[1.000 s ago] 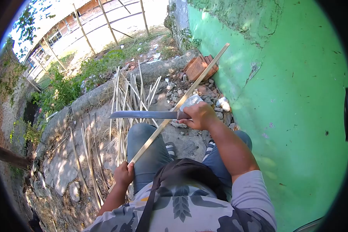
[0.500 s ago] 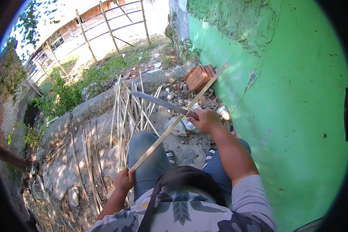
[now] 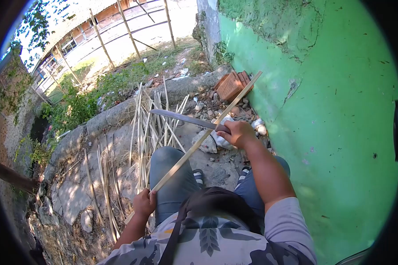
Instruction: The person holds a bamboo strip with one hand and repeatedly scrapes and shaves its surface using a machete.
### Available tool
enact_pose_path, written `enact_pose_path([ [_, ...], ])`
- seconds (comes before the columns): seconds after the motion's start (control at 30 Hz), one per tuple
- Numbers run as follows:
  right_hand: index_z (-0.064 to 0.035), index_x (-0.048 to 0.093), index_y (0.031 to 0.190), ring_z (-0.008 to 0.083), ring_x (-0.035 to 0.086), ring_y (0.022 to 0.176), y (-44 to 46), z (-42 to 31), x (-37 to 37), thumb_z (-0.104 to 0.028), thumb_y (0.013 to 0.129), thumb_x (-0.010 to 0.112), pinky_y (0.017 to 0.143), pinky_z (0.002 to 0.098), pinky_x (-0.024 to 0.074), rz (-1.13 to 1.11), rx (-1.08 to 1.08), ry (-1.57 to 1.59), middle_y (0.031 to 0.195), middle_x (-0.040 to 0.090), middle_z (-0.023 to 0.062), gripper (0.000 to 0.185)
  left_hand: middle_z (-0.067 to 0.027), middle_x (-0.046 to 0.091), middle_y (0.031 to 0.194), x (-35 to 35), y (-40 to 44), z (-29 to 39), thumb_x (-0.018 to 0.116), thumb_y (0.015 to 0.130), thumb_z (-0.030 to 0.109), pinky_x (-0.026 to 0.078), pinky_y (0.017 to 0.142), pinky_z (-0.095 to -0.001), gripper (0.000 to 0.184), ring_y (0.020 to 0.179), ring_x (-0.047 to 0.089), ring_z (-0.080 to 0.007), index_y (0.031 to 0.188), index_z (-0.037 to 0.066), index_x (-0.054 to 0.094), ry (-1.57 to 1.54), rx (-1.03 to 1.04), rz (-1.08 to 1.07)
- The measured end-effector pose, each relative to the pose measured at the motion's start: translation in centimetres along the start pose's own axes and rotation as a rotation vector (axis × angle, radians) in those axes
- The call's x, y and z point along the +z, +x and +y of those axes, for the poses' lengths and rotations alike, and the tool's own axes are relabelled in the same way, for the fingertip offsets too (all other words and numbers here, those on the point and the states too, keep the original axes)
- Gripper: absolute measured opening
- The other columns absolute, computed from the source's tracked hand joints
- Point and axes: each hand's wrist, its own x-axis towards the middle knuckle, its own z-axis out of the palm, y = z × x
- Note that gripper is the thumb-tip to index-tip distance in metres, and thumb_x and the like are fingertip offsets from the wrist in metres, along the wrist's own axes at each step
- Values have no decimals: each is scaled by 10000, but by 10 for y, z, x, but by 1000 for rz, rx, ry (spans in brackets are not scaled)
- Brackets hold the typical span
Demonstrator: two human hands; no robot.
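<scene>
A long pale bamboo strip (image 3: pixel 193 151) slants across my lap, from beside my left hip up toward the green wall. My left hand (image 3: pixel 144 204) is closed around its lower part, beside my left knee. In my right hand (image 3: pixel 239 134) is the handle of a machete, fingers wrapped round it. The machete blade (image 3: pixel 181 116) points left and crosses the strip at its upper half; the edge seems to touch the strip there, though exact contact is hard to see. Beyond my left knee lies a pile of thin split bamboo strips (image 3: pixel 151 126).
To the right rises a green wall (image 3: pixel 340 132). Stacked clay tiles (image 3: pixel 232 87), rubble and a whitish stone (image 3: pixel 203 142) lie at its foot. A low concrete ledge (image 3: pixel 106 117) runs behind the pile. More strips (image 3: pixel 105 190) lie on rough ground at left.
My right hand and the machete have shifted slightly, and the blade lies a little flatter across the strip. The view has moved a little; both hands keep their holds.
</scene>
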Motion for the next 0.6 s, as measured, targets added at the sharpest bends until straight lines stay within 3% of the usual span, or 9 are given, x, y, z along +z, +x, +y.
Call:
enact_pose_path([
  [0.27, -126, 645, 841, 389, 688, 729, -7, -8, -7, -560, 875, 699, 673, 495, 538, 140, -107, 25, 770, 694, 130, 439, -244, 597, 667, 1, 0, -2, 581, 972, 450, 458, 579, -559, 475, 659, 607, -495, 738, 40, 536, 8, -21, -20],
  [0.47, -102, 655, 847, 366, 702, 748, -4, -9, -13, -544, 879, 708, 691, 491, 538, 83, -206, 1, 776, 707, 126, 447, -249, 590, 662, 1, 1, 2, 540, 993, 450, 433, 581, -567, 491, 660, 595, -499, 735, 32, 544, 5, -33, -28],
  [0.6, -111, 663, 871, 372, 707, 760, 1, 12, 5, -577, 894, 671, 700, 495, 541, 73, -27, -43, 793, 715, 126, 467, -242, 595, 666, -1, 0, 2, 581, 974, 464, 449, 579, -566, 489, 659, 600, -497, 733, 41, 533, 4, -34, -17],
])
